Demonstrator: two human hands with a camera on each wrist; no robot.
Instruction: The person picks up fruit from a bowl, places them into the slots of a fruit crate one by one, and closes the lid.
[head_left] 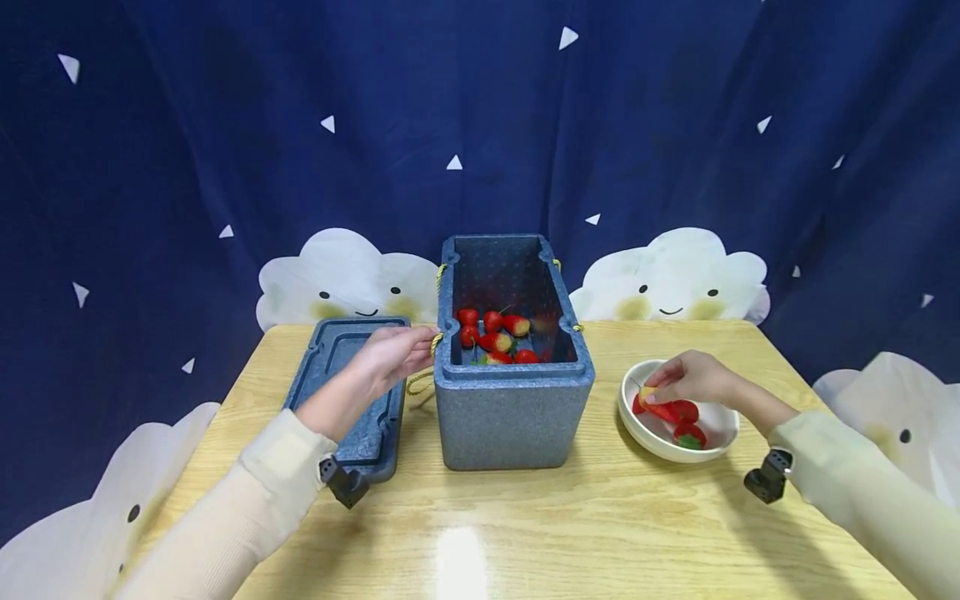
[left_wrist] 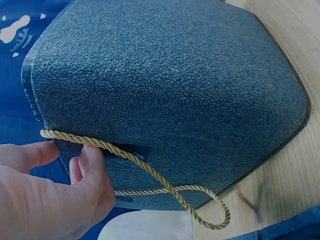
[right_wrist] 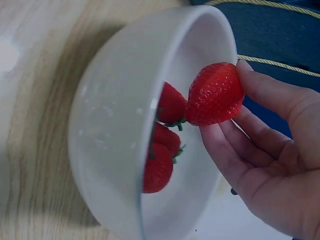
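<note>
A blue-grey foam box [head_left: 513, 425] stands uncovered mid-table with several strawberries [head_left: 495, 342] inside. At the upper edge of its left side, my left hand [head_left: 396, 352] grips the box; thumb and fingertips lie right at the rim and the yellow rope handle [left_wrist: 135, 159]. My right hand [head_left: 693, 379] pinches a red strawberry [right_wrist: 216, 94] between thumb and fingers. That strawberry is over the inside of the white bowl [head_left: 633, 429], where more strawberries [right_wrist: 159, 167] with green leaves lie.
Left of the box, its blue-grey lid [head_left: 360, 433] lies on the wooden table [head_left: 517, 533], partly behind my left forearm. A dark blue curtain [head_left: 495, 108] with white triangles and cloud faces hangs behind the table.
</note>
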